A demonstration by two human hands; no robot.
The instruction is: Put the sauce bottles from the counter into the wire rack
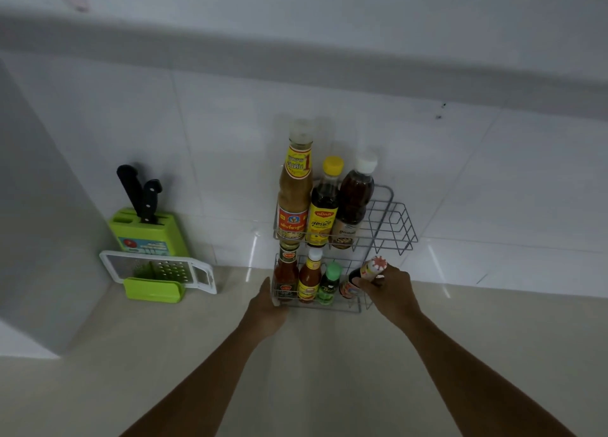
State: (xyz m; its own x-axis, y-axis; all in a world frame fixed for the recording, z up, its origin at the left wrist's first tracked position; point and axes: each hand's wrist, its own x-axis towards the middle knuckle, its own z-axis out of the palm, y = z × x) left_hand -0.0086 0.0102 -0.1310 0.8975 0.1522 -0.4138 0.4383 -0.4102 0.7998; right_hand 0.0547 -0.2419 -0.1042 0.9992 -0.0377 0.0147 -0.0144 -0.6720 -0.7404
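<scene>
Wire rack (383, 206) steadied at its lower left corner by the left hand (268, 308), whose grip cannot be judged, lets the right hand (390, 290), closed round the small dark bottle (360, 280), lower it upright into the right-end gap beside the green-capped bottle (329, 283).

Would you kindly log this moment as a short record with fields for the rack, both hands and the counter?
top tier: three bottles, right end free
bottom tier: three bottles standing, a fourth going in at the right end
rack: two wire tiers against the wall
right hand: gripping the fourth bottle by its neck
left hand: on the rack's lower left corner
counter: knife block, grater at left
</scene>
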